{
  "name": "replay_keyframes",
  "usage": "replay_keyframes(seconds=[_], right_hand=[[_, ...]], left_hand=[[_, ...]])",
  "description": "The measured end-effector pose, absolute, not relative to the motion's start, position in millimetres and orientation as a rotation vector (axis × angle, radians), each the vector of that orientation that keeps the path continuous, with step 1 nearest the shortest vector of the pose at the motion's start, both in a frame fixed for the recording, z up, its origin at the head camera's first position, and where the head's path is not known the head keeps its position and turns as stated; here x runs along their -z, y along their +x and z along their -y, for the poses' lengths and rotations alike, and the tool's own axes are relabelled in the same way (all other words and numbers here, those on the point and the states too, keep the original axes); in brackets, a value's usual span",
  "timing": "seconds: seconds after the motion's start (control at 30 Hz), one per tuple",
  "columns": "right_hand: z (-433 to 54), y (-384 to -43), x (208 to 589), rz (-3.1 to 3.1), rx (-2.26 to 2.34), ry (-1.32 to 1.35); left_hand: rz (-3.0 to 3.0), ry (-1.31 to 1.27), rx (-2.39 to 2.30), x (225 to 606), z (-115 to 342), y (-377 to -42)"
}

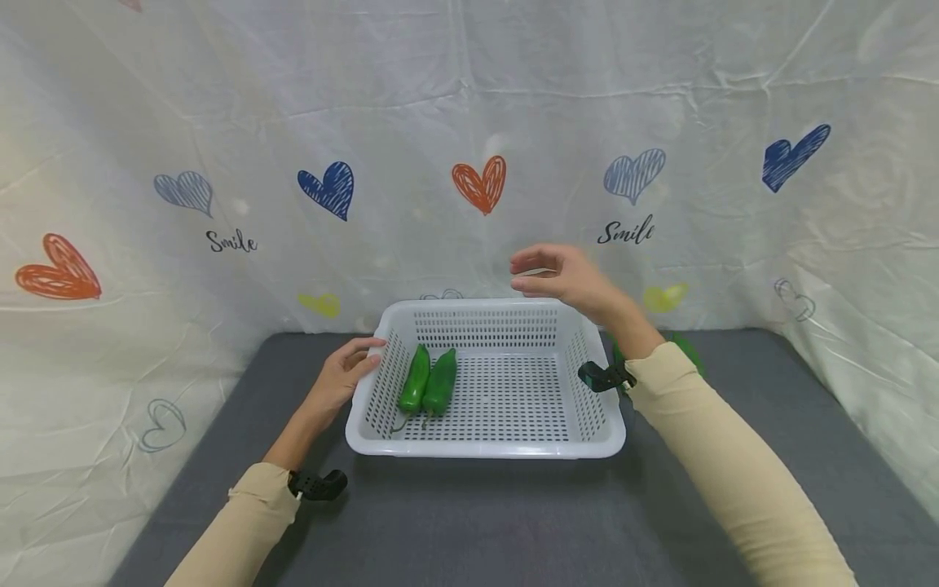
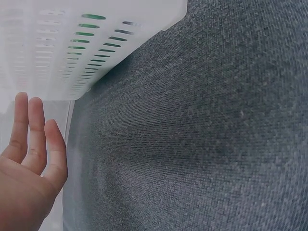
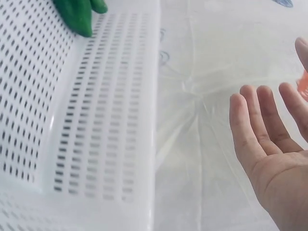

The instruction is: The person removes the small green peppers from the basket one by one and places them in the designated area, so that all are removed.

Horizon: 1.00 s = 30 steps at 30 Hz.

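Note:
A white perforated plastic basket (image 1: 484, 449) sits on the dark grey cloth in the head view. Two green peppers (image 1: 440, 383) lie side by side in its left part. My left hand (image 1: 339, 379) is at the basket's left rim, its fingertips touching it. In the left wrist view, the fingers (image 2: 34, 139) of that hand reach up, loosely extended, by the basket wall. Above the back right corner is my right hand (image 1: 561, 277), fingers apart from the thumb and nothing between them. The right wrist view shows its palm bare.
More green vegetables (image 1: 688, 352) lie right of the basket, mostly hidden behind the right forearm. Dark grey cloth (image 1: 469, 522) covers the table. A white curtain (image 1: 411, 130) printed with hearts hangs right behind the basket. Both wrists wear black bands.

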State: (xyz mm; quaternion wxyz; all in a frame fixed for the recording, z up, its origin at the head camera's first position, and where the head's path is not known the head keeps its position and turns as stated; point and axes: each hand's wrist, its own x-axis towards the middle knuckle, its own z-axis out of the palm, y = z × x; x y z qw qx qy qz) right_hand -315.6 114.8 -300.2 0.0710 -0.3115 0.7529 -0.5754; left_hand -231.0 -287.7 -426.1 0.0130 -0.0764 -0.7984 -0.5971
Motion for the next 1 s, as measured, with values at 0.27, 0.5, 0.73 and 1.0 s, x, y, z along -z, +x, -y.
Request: replay_keyframes(seconds=[0.27, 0.5, 0.73, 1.0], right_hand=[[-82.6, -321.1, 311.7, -2.108, 1.805, -0.907], [-56.5, -322.3, 326.6, -2.036, 1.834, -0.837], [-33.2, -322.4, 344.1, -1.962, 1.833, -0.755], [-14.8, -327.5, 365.7, -1.907, 1.785, -0.691]], left_hand=[[2.488, -0.237, 1.862, 425.7, 288.3, -231.0], [2.495, -0.232, 1.853, 426.7, 287.7, -231.2], [2.493, -0.233, 1.863, 427.0, 288.1, -231.9], [2.496, -0.244, 1.848, 424.2, 286.8, -229.6]])
